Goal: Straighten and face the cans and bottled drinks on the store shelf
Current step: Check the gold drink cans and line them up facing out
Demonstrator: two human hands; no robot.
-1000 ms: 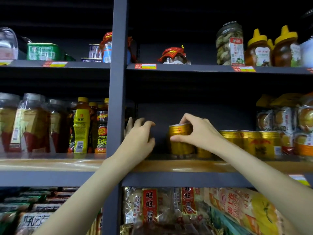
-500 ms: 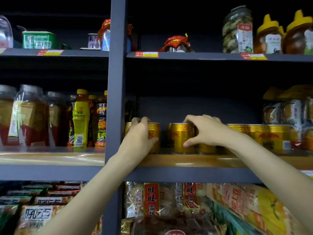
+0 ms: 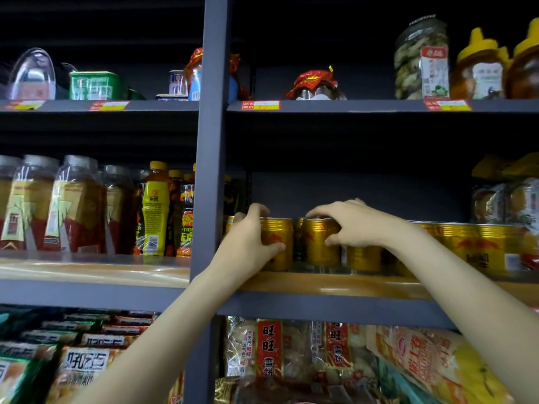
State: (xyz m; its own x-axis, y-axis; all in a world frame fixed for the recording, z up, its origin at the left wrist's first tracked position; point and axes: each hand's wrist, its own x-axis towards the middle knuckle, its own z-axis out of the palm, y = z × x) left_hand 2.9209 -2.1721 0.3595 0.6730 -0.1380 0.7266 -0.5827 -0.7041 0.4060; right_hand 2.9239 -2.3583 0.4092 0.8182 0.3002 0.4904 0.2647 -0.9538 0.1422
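Note:
A row of gold drink cans stands on the middle shelf (image 3: 335, 284), right of the grey upright post (image 3: 210, 170). My left hand (image 3: 248, 240) grips the leftmost gold can (image 3: 278, 243), fingers over its top and thumb on its front. Over the second gold can (image 3: 316, 243), my right hand (image 3: 358, 223) curls from above, thumb on the can's right side. More gold cans (image 3: 478, 246) continue to the right, partly hidden behind my right forearm. Bottled drinks (image 3: 154, 211) with yellow caps stand left of the post.
Large clear jars (image 3: 73, 205) fill the middle shelf at left. The top shelf (image 3: 350, 106) carries jars, honey bottles (image 3: 478, 68) and a green tin (image 3: 94, 86). Snack bags (image 3: 423, 363) are packed below. Wrapped pastries (image 3: 510, 199) stand at far right.
My left hand reached behind the post and brought a gold can into the front row. My right hand lowered its can onto the shelf and now grips it from above.

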